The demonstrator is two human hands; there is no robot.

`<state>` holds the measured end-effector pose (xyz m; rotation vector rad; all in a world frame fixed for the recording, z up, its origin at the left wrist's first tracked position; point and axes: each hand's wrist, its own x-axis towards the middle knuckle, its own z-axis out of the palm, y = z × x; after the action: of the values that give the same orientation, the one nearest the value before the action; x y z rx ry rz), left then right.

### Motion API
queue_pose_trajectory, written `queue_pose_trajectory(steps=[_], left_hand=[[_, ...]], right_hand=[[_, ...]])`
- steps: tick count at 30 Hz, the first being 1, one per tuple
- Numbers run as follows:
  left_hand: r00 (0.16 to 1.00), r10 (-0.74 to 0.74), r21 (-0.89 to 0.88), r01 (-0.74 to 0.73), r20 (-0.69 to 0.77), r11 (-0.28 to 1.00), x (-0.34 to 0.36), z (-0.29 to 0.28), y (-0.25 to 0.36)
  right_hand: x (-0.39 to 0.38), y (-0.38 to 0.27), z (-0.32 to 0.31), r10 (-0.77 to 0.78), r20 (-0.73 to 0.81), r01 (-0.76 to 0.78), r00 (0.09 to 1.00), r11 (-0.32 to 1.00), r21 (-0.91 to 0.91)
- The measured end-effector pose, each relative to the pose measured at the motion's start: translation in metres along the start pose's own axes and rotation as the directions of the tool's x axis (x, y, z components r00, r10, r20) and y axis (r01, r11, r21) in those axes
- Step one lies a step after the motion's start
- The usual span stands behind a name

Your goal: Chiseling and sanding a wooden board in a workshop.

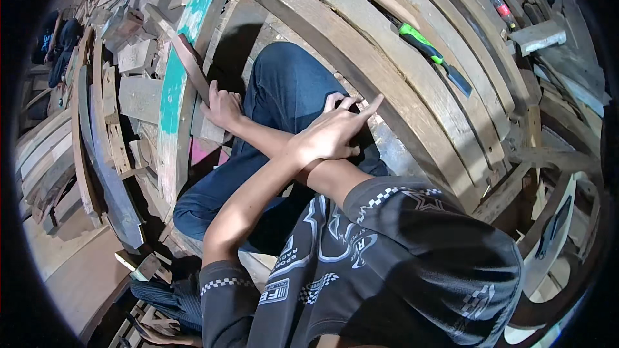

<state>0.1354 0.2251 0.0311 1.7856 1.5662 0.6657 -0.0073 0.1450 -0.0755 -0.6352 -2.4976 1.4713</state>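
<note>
Weathered planks (361,58) surround crossed arms; right hand (222,106) grips a worn reddish-brown slat (190,64).

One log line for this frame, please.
arms crossed | right hand grips slat | left hand open on knee | chisel on planks

Crossed forearms, right hand (221,107) gripping narrow wooden slat (191,64), left hand (332,134) resting on knee (287,84), green-handled chisel (433,57) on planks
</note>
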Motion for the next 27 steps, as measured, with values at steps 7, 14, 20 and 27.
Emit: queue_pose_trajectory(steps=[7,14,20,27], left_hand=[[0.996,0.02,-0.057,-0.025,-0.092,0.998,0.002,0.002,0.004],[0.988,0.059,0.033,-0.055,-0.143,0.998,0.003,0.008,0.006],[1.0,0.022,0.014,-0.022,-0.002,1.0,0.004,0.001,0.011],[0.999,-0.015,0.129,0.021,-0.045,0.991,0.011,0.005,0.02]], right_hand=[[0.002,0.003,0.006,-0.011,-0.039,0.011,0.999,1.0,0.0],[0.003,0.005,0.005,-0.003,-0.021,0.004,1.0,0.999,0.032],[0.003,0.004,0.004,-0.006,-0.027,0.007,1.0,0.999,0.035],[0.006,0.001,0.002,-0.016,-0.035,0.017,0.999,0.999,0.031]])
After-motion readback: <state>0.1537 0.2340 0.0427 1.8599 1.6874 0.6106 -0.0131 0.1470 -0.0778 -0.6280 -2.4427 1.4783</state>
